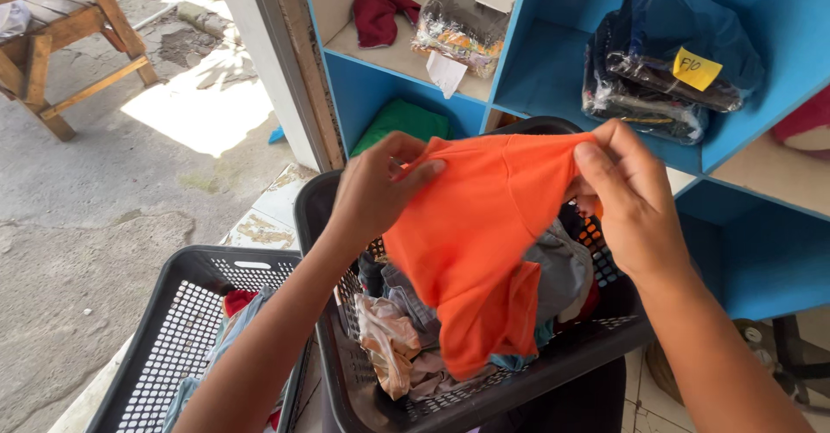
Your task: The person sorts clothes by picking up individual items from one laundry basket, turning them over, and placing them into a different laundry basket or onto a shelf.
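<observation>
An orange garment hangs stretched between both hands above a black plastic laundry basket. My left hand pinches its upper left edge. My right hand grips its upper right corner. The basket below holds several crumpled clothes in grey, beige and blue, partly hidden by the orange cloth.
A second black basket with a few clothes stands at lower left. Behind is a blue shelf unit with bagged dark clothes, a maroon cloth and a green cloth. A wooden bench stands on the concrete at upper left.
</observation>
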